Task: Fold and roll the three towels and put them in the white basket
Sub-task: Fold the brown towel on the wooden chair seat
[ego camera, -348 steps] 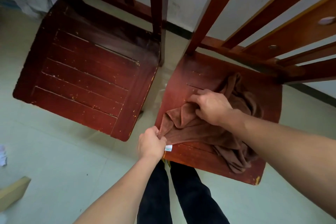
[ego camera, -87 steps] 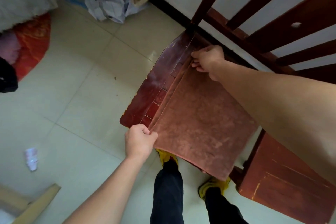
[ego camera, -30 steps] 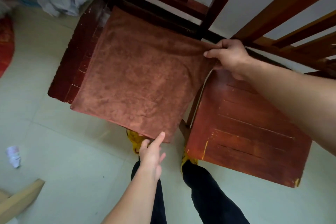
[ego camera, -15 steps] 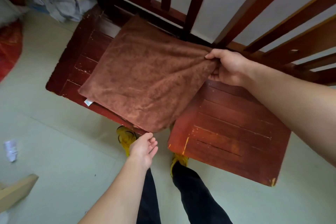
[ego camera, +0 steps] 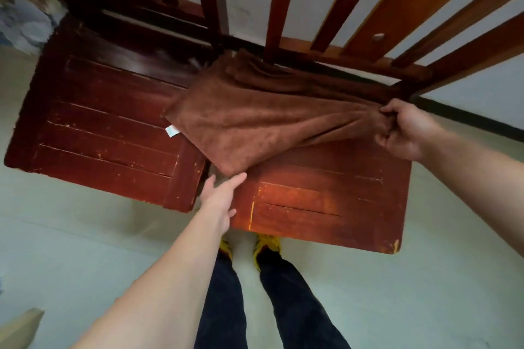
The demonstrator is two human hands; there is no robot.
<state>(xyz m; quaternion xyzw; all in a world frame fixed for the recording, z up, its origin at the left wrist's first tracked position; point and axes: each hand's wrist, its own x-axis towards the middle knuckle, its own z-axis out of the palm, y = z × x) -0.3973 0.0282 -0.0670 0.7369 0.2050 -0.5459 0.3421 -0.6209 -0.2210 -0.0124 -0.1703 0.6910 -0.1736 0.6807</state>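
Early stage: brown towel (ego camera: pixel 255 125) not yet rolled, rumpled across wooden chair seats (ego camera: pixel 312 207). Right hand (ego camera: pixel 405 130) pinches towel's right corner. Left hand (ego camera: pixel 219 195), fingers straight, reaches towel's near corner. Basket, other towels unseen.

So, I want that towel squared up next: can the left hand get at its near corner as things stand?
Probably yes. The left hand is open, its fingertips right at the near corner of the brown towel, and nothing lies between them. The right hand pinches the towel's right end.
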